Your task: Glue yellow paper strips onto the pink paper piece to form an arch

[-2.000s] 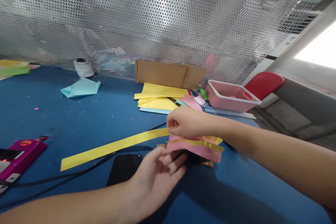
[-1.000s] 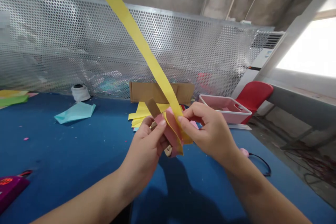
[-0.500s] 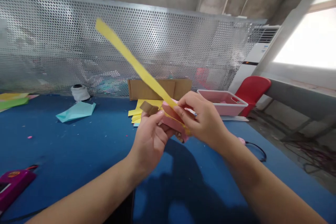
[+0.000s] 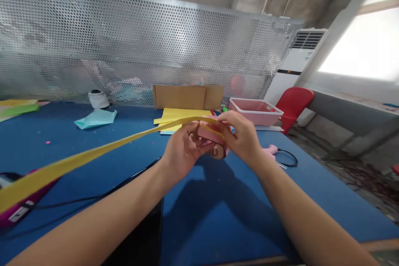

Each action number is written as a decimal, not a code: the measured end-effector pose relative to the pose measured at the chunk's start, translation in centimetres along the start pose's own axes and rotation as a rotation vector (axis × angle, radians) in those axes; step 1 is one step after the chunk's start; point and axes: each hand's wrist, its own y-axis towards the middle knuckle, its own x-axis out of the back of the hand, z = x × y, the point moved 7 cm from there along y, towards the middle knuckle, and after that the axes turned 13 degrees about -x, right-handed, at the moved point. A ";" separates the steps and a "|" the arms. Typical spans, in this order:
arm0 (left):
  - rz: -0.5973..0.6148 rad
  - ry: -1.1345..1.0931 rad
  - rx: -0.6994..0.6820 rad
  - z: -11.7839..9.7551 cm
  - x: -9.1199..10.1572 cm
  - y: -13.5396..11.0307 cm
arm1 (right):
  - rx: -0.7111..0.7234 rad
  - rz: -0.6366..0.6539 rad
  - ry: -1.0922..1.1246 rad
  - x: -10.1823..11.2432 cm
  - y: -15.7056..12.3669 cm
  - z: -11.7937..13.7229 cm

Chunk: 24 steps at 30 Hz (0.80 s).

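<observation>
In the head view, a small pink paper-covered piece [image 4: 210, 134] with a yellow band along its side is held above the blue table. My left hand [image 4: 183, 145] grips it from the left, fingers curled beneath. A long yellow paper strip [image 4: 102, 149] runs from the piece over my left hand toward the lower left edge. My right hand [image 4: 238, 135] pinches the strip's end against the pink piece. Fingers partly hide the piece, so its full shape cannot be made out.
Yellow sheets [image 4: 174, 114] and a cardboard piece [image 4: 188, 97] are behind my hands. A pink basket [image 4: 255, 111] and a pink glue gun [image 4: 270, 149] are at right. Crumpled light-blue paper [image 4: 96, 119], a white roll [image 4: 99, 99] and a purple device [image 4: 28, 201] are at left.
The yellow strip has swung from pointing up and left to trailing down toward the lower left. The pink piece has turned in my hands, and the view has shifted slightly.
</observation>
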 end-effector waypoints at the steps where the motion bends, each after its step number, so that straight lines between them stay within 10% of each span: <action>1: -0.003 0.024 0.015 0.1 0.2 0.0 | -0.027 -0.021 0.012 -0.1 -0.3 -0.5; 11: -0.016 0.290 0.002 1.1 3.5 0.5 | -0.093 0.041 0.052 -1.9 -1.6 -1.7; 15: -0.076 0.874 -0.337 -3.3 4.4 -1.4 | -0.089 0.066 0.058 -1.9 -1.4 -1.5; 20: 0.446 1.337 -0.823 -6.0 -1.5 -4.0 | -0.055 0.136 0.034 -2.5 -1.0 -1.2; 24: 0.755 1.637 -0.983 -6.2 -5.2 -1.4 | -0.045 0.148 0.022 -2.9 -0.5 -1.1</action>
